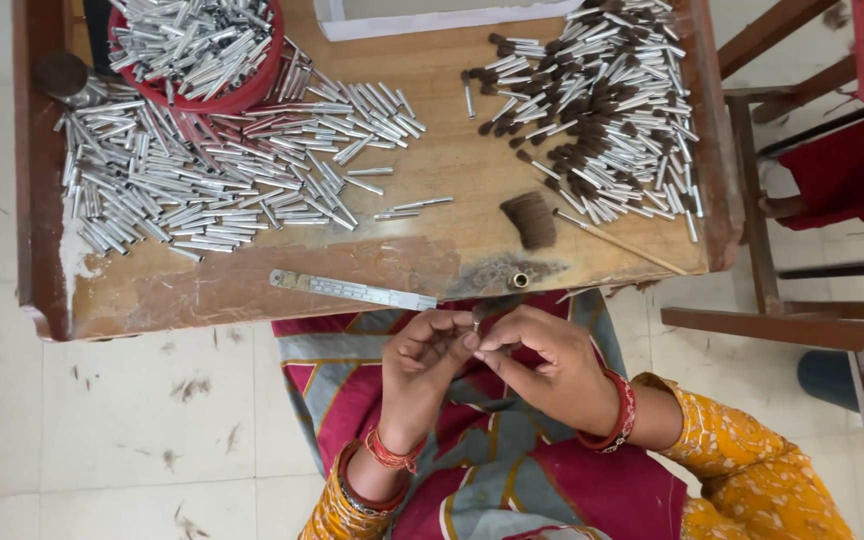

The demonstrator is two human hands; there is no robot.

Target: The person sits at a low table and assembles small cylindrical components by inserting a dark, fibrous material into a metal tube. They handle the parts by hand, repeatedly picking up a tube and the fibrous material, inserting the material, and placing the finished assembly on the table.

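Head view: left hand [422, 355] and right hand [542, 365], each grip pinched on one small metal tube [476, 318] just short of the bench [252, 285], best kept steady with bristles fed squarely.

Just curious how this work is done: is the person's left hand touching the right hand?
Touching. The head view shows the left hand fingertips pressed against the right hand fingertips, both pinching a small metal tube.
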